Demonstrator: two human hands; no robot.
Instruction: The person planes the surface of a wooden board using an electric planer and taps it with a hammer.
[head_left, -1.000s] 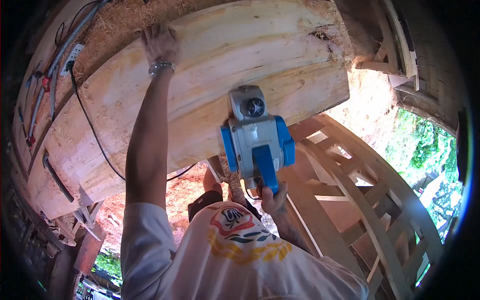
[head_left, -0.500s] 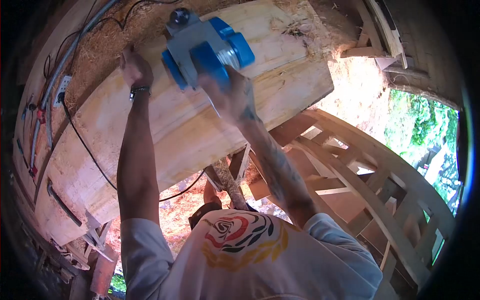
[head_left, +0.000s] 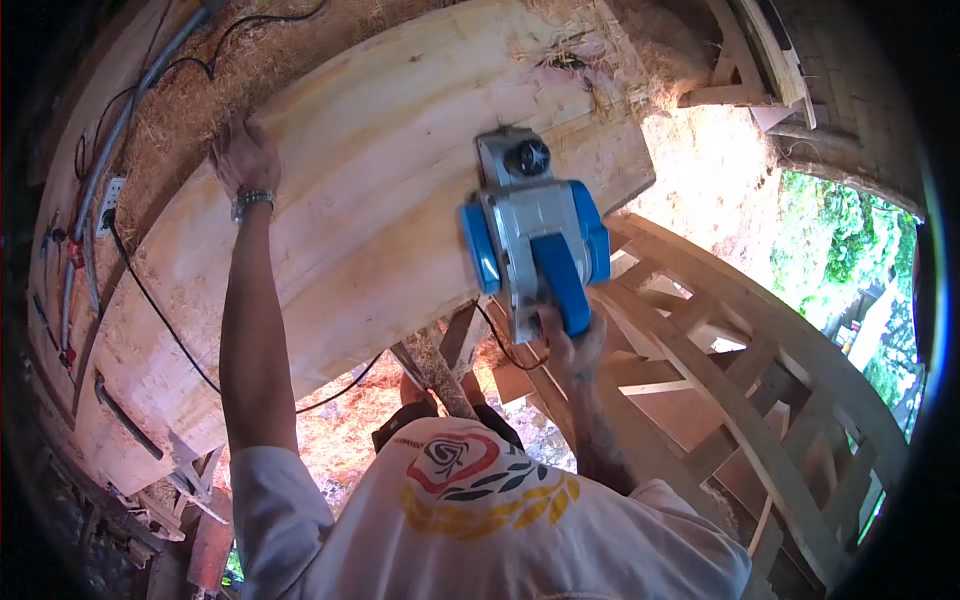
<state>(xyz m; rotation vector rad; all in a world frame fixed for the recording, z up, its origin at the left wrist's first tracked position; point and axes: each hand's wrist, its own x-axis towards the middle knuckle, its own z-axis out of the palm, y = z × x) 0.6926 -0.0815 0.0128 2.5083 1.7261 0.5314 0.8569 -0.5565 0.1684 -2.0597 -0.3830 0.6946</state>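
Note:
A blue and grey electric planer [head_left: 520, 215] rests against the right part of a wide, pale wooden slab [head_left: 370, 200], near its close edge. My right hand [head_left: 577, 345] is closed around the planer's blue rear handle. At the slab's far left edge lies my left hand [head_left: 245, 160], fingers stretched out over the rim and holding no tool. Wood shavings [head_left: 185, 125] lie thick beyond that hand. The planer's underside is hidden.
A black power cable [head_left: 165, 315] runs from a white socket strip [head_left: 112, 205] at the left across the slab. On the right stands a curved wooden lattice frame [head_left: 740, 380]. Loose boards [head_left: 750, 60] lie at the upper right. Shavings cover the floor below.
The planer has moved right and closer to me along the slab, turning more upright in view, with my right hand on it. My left hand has shifted slightly left and down.

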